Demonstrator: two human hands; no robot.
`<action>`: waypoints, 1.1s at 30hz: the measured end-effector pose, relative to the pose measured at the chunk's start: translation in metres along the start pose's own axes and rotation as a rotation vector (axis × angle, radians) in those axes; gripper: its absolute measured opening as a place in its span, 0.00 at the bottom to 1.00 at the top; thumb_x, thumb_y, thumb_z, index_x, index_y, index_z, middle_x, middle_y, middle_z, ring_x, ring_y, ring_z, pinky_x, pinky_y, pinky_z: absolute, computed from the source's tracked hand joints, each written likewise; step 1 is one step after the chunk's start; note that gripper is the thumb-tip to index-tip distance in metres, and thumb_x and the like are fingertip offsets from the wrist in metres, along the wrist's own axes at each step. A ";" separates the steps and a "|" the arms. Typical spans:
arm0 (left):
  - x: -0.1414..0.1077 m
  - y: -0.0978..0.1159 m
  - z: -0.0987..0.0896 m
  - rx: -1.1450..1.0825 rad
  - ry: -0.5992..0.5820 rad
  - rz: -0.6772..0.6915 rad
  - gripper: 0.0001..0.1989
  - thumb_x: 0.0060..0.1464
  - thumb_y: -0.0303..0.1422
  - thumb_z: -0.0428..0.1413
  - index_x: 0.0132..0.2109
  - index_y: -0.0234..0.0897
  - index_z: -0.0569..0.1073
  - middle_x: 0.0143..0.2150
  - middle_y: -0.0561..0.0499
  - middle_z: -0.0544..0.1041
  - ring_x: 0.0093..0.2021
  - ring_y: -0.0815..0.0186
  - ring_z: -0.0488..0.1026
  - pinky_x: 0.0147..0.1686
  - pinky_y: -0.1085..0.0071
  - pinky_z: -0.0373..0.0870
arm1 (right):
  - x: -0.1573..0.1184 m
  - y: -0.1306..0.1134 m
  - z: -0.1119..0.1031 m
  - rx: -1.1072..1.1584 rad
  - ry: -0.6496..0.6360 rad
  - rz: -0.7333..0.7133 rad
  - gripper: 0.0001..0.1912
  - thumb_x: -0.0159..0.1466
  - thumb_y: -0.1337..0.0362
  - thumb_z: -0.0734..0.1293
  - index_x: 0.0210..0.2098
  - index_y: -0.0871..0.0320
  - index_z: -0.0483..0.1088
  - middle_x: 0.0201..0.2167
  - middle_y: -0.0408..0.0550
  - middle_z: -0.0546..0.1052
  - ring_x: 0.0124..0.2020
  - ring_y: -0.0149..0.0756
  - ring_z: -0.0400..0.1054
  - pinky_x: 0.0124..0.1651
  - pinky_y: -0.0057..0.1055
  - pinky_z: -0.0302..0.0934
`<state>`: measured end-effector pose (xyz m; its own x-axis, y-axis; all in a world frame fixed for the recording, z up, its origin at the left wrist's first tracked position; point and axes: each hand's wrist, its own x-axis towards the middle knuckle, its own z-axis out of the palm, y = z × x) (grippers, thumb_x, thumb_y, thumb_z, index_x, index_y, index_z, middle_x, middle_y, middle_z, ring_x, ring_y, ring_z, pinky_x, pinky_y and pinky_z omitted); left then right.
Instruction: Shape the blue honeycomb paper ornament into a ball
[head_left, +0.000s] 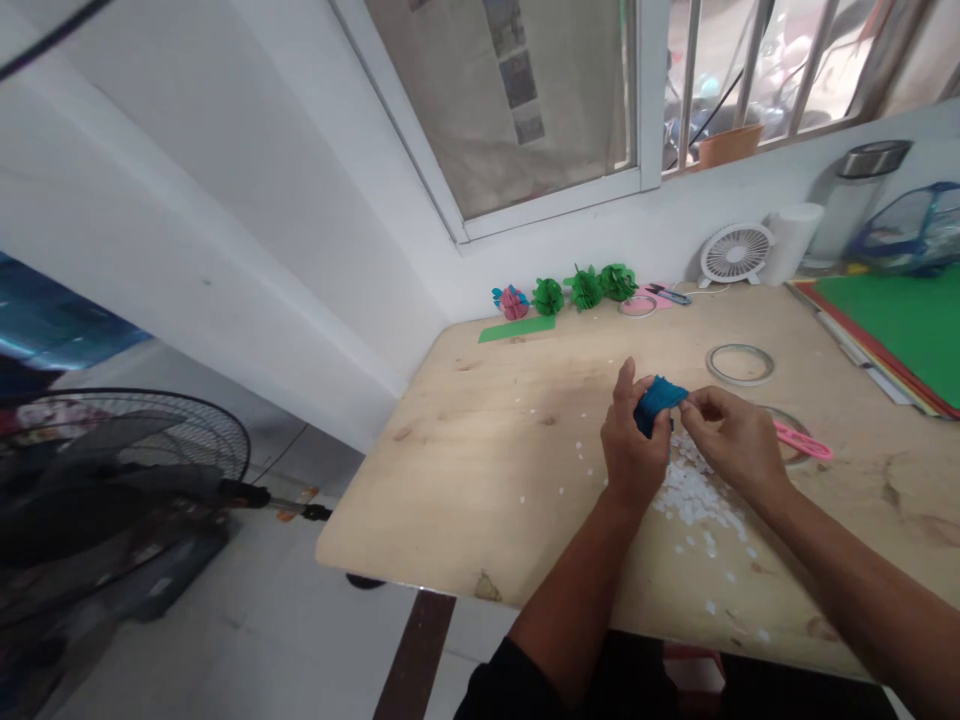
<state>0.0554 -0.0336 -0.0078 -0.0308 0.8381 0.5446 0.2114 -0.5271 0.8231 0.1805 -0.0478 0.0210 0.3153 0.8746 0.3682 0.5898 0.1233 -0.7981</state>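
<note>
A small blue folded paper piece (pixel 658 402) is held above the wooden table (pixel 450 450). My left hand (pixel 634 440) grips it between thumb and fingers, with one finger pointing up. The fingertips of my right hand (pixel 731 435) are pinched at the piece's right corner. Beneath both hands lies a scatter of small white paper bits (pixel 697 495). Just right of my right hand, a pink tool (pixel 804 440) rests across a tape roll, partly hidden by that hand.
Green paper balls (pixel 585 288), a pink-and-blue one (pixel 513 302) and a green strip (pixel 517 329) line the back edge. A tape ring (pixel 740 364), small white fan (pixel 736 253), glass bottle (pixel 855 205) and coloured sheets (pixel 892 325) are on the right.
</note>
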 end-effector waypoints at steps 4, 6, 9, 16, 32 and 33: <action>0.000 0.000 0.000 0.023 -0.004 0.007 0.34 0.57 0.27 0.56 0.69 0.46 0.57 0.57 0.46 0.78 0.58 0.59 0.76 0.59 0.58 0.72 | 0.001 -0.003 -0.001 -0.003 -0.013 0.033 0.10 0.52 0.56 0.63 0.22 0.54 0.70 0.19 0.45 0.75 0.22 0.38 0.70 0.28 0.32 0.60; 0.000 0.001 0.001 0.014 -0.001 -0.012 0.34 0.57 0.26 0.56 0.68 0.46 0.58 0.57 0.47 0.78 0.57 0.60 0.76 0.59 0.58 0.72 | 0.001 -0.004 -0.001 0.004 -0.016 0.039 0.10 0.52 0.56 0.63 0.21 0.54 0.70 0.18 0.46 0.74 0.22 0.38 0.69 0.28 0.32 0.60; 0.001 0.002 0.001 -0.007 0.009 -0.050 0.34 0.56 0.26 0.56 0.68 0.46 0.59 0.58 0.46 0.78 0.57 0.60 0.77 0.59 0.58 0.73 | 0.001 -0.005 -0.002 0.023 -0.027 0.027 0.12 0.53 0.54 0.63 0.21 0.54 0.71 0.18 0.46 0.74 0.22 0.38 0.68 0.28 0.33 0.60; 0.000 0.001 0.002 0.018 0.015 -0.022 0.35 0.58 0.27 0.56 0.70 0.47 0.57 0.58 0.47 0.78 0.57 0.59 0.76 0.59 0.57 0.72 | 0.001 -0.004 -0.001 0.054 -0.021 0.035 0.13 0.54 0.53 0.64 0.22 0.55 0.72 0.18 0.46 0.74 0.22 0.36 0.67 0.27 0.32 0.59; -0.001 0.006 0.004 -0.052 0.031 -0.109 0.35 0.56 0.27 0.57 0.69 0.44 0.58 0.57 0.46 0.78 0.56 0.60 0.77 0.57 0.61 0.73 | 0.001 0.005 0.006 0.326 -0.010 0.210 0.09 0.50 0.57 0.68 0.20 0.55 0.72 0.16 0.41 0.72 0.19 0.31 0.62 0.23 0.29 0.55; 0.000 0.006 0.004 -0.075 0.034 -0.130 0.36 0.56 0.26 0.57 0.69 0.44 0.57 0.56 0.46 0.79 0.55 0.61 0.77 0.57 0.62 0.73 | 0.002 0.006 0.006 0.349 -0.010 0.220 0.09 0.50 0.57 0.69 0.21 0.55 0.72 0.17 0.42 0.72 0.20 0.32 0.63 0.23 0.29 0.56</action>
<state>0.0607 -0.0365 -0.0034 -0.0864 0.8952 0.4371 0.1304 -0.4249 0.8958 0.1796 -0.0428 0.0142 0.3974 0.9022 0.1677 0.2210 0.0833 -0.9717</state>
